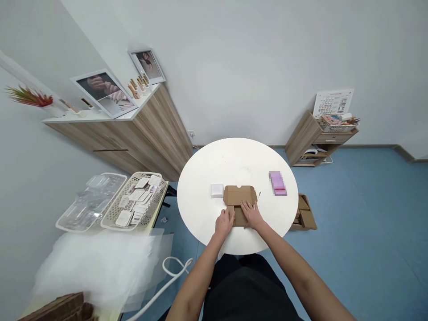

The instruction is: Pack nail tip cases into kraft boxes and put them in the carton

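Head-worn view — looking forward and down at the left hand (224, 224) and right hand (252, 215)

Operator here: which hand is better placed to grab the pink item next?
Right, likely: the right hand rests on the cardboard box, on the pink item's side; the left hand sits farther off.
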`<state>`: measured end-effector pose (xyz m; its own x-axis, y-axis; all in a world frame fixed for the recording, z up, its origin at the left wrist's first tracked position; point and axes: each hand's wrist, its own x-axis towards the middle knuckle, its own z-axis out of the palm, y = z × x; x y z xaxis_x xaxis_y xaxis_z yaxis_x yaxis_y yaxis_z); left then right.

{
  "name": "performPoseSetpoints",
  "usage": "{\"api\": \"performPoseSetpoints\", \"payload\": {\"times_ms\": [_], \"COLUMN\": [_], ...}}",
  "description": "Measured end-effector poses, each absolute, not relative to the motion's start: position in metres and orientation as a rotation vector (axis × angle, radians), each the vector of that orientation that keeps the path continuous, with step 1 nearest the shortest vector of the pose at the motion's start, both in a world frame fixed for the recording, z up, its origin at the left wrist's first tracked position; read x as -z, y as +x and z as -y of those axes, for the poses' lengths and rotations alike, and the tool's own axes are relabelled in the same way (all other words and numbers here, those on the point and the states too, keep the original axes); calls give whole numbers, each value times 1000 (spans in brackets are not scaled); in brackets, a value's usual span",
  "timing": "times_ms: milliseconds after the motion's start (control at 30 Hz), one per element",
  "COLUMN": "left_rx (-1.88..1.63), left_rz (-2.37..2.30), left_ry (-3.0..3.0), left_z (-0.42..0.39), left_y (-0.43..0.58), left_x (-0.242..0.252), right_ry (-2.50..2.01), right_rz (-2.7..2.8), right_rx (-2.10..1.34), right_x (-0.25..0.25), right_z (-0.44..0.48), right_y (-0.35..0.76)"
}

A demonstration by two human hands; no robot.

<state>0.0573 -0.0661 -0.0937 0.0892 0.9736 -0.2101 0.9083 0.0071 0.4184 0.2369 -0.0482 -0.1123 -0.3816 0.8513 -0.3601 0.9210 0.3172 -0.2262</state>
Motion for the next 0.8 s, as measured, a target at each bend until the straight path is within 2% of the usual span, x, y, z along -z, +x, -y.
{"api": "performPoseSetpoints", "payload": {"times_ms": [400,600,800], "left_rx": [-25,-114,-332], "left_rz": [-1977,-1906,-1932], "left_ry": [1694,1764,1969], "left_z": [40,28,-26], "left_y": [51,49,13], "left_x": [110,107,101], "right_ry": [1618,1637,1621], "right_rz": [-2424,-2371,-2329], "right_rx": [556,559,602], "right_x": [111,112,113], "right_z": [49,34,4], "right_y": [237,240,243]}}
